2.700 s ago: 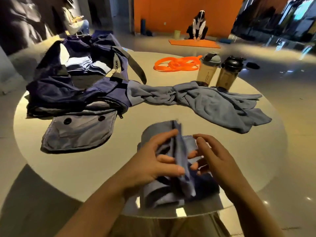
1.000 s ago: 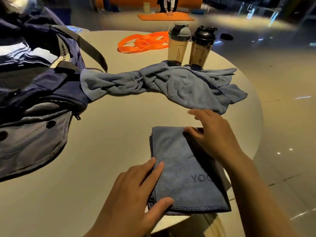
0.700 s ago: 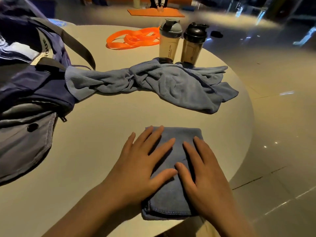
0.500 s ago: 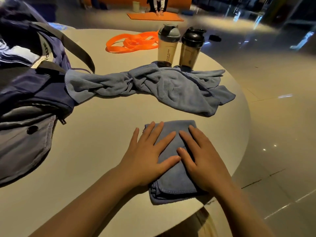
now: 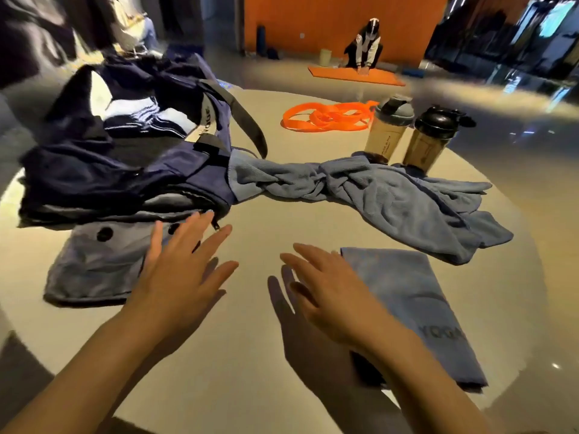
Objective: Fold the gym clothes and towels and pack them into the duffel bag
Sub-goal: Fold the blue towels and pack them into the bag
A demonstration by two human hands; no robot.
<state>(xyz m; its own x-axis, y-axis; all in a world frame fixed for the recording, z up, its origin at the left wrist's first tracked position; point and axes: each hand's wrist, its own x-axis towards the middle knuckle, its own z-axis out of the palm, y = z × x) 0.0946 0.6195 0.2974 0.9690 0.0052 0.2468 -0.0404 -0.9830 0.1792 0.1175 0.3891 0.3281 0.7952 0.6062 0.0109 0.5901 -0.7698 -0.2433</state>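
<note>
A round table (image 5: 257,355) with a pale beige top holds everything. Beside the right hand (image 5: 326,296) lies a folded towel (image 5: 416,308), dusty blue with darker lettering and a curved dark logo. Beyond both hands stretches a crumpled towel (image 5: 391,195) of lighter grey-blue. Past the left hand (image 5: 178,274) sits a navy duffel bag (image 5: 103,173) with a grey-blue flap (image 5: 94,267) bearing dark round snaps, a black strap (image 5: 247,120), and navy clothing with white stripes (image 5: 147,120) inside. Farther off lie bright orange resistance bands (image 5: 326,117), a tan shaker bottle with grey lid (image 5: 390,126) and a tan shaker bottle with black lid (image 5: 430,137). Behind stand an orange wall (image 5: 329,20) and an orange mat (image 5: 354,76).
</note>
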